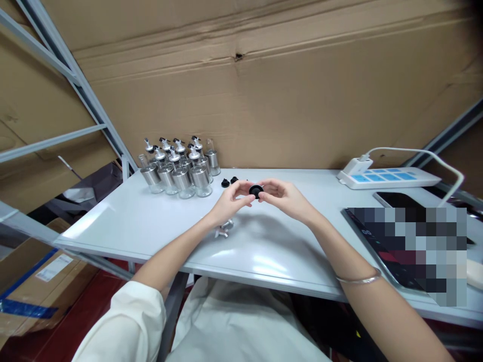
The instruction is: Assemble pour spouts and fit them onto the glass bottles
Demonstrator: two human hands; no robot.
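Observation:
A round black stopper [256, 191] is pinched between my two hands above the middle of the table. My left hand [234, 197] grips its left edge with thumb and fingers. From the other side my right hand [281, 195] holds it too, fingers curled. Behind my left hand lie two similar black stoppers [225, 183]. Several silvery pour spouts [223, 230] rest on the table below my left wrist, partly hidden by the forearm. Glass oil bottles [183, 181] with steel bands stand grouped at the back left; most carry pour spouts, while a few have bare necks.
On the white table [124, 226], a power strip [392, 177] with a plugged-in charger and white cable sits at the back right. A tablet [381, 246], partly blurred out, and a dark phone [400, 200] lie nearer. Cardboard [271, 105] walls the back; a metal frame [88, 100] rises at left.

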